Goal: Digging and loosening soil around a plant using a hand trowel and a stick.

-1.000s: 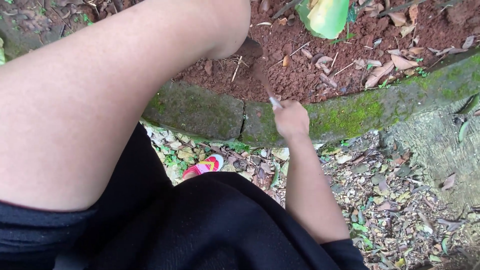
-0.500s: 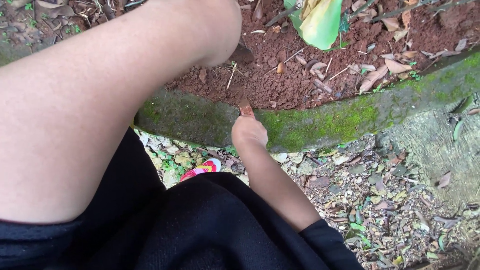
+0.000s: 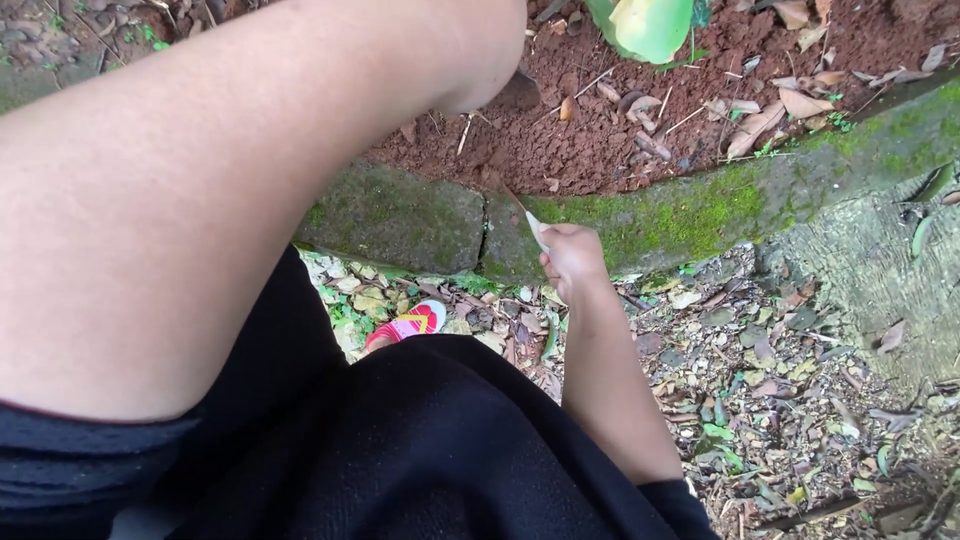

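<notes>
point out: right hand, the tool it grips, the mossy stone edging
right hand (image 3: 573, 258), head view, on the knuckles of the closed fist.
tool (image 3: 534, 228), head view, on the pale shaft above the fist.
mossy stone edging (image 3: 690, 215), head view, on its green top face.

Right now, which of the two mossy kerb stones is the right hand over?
The right-hand kerb stone, thick with bright green moss. The right hand holds a small tool over it; the left stone is duller.

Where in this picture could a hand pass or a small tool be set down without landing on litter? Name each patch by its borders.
Bare spots: the mossy stone curb top left of the right hand, and the red soil just behind it. Crowded: leaf litter below the curb and around the yellow-green leaf.
</notes>
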